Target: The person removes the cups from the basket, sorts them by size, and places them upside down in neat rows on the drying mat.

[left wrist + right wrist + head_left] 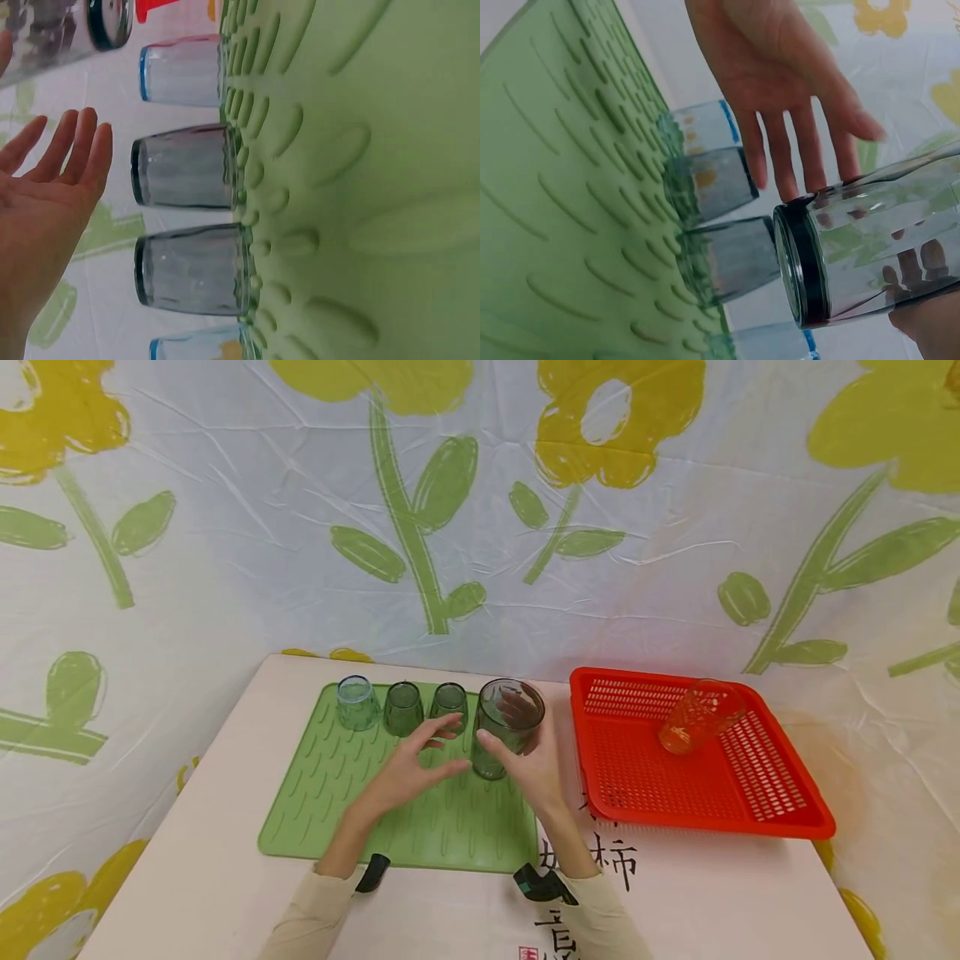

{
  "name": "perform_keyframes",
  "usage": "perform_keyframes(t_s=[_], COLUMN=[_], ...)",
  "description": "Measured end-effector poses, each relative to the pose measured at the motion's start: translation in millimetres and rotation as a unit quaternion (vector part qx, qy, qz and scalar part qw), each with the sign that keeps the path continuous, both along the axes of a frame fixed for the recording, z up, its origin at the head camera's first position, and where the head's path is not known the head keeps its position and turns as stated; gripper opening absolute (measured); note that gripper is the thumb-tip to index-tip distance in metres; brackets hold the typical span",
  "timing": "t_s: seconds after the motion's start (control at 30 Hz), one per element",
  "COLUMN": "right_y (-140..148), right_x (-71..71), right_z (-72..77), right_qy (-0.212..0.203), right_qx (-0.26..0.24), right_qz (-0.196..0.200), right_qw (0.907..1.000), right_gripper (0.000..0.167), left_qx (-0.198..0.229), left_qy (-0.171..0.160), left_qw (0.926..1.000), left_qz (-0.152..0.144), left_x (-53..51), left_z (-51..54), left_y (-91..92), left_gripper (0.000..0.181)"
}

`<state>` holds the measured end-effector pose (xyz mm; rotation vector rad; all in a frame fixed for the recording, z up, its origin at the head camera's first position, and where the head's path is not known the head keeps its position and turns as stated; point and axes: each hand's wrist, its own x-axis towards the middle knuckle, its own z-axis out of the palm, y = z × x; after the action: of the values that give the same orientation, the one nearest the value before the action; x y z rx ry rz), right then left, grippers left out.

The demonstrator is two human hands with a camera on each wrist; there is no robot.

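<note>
Spreading beneath everything, the pale tabletop bears a ridged, rubbery-looking green mat and, to its right, a red perforated plastic basket. The right hand, the nearer one, curls its fingers around the right side of a tall smoky glass, its long axis roughly upright, apart from the mat's far right. The left hand, fingers wide and empty, faces it just from the left. Small tapered tumblers, grey and bluish, line the far edge.
</note>
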<state>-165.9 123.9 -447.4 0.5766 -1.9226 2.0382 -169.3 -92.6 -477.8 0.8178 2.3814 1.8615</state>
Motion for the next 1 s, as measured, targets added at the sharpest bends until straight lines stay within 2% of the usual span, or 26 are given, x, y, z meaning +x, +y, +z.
perform_keyframes(t_s=[0.1,0.3,0.37,0.47,0.6,0.73,0.83,0.9,1.0], right_y=[-8,-21,-23,-22,-13,-2,6,12,22], right_x=[0.2,1.2,1.7,2.3,4.3,5.8,6.4,6.3,5.7], right_z=[-2.3,-3.9,-4.1,-5.1,-5.4,-6.3,-5.6,-4.2,-1.7], right_qy=[-0.002,-0.009,-0.021,-0.04,-0.073,-0.112,-0.131,-0.135,-0.138], right_qx=[-0.015,-0.048,-0.066,-0.092,-0.108,-0.115,-0.101,-0.073,-0.005], right_qz=[0.016,0.04,0.048,0.057,0.056,0.061,0.077,0.084,0.082], right_qw=[0.9998,0.998,0.9965,0.9933,0.9899,0.9851,0.9833,0.9846,0.987], right_gripper=[0.083,0.084,0.082,0.078,0.079,0.079,0.079,0.08,0.083], left_qx=[-0.008,-0.051,-0.05,-0.041,-0.032,-0.001,0.028,0.053,0.103], left_qy=[-0.005,-0.082,-0.096,-0.096,-0.111,-0.109,-0.109,-0.108,-0.101], left_qw=[1.0,0.9953,0.9941,0.9946,0.9932,0.9938,0.9935,0.9926,0.9894], left_qz=[-0.003,0.003,0.001,-0.003,0.014,0.023,0.016,0.013,0.02], left_x=[1.9,7.5,8.6,9.8,12.1,13.4,13.1,12.1,10.4], left_z=[-2.1,-3.9,-3.7,-4.2,-5.2,-4.8,-3.4,-2.0,0.5], left_y=[5.1,12.3,13.5,13.7,9.0,0.7,-5.1,-8.3,-11.9], left_gripper=[0.082,0.1,0.1,0.097,0.091,0.078,0.072,0.069,0.064])
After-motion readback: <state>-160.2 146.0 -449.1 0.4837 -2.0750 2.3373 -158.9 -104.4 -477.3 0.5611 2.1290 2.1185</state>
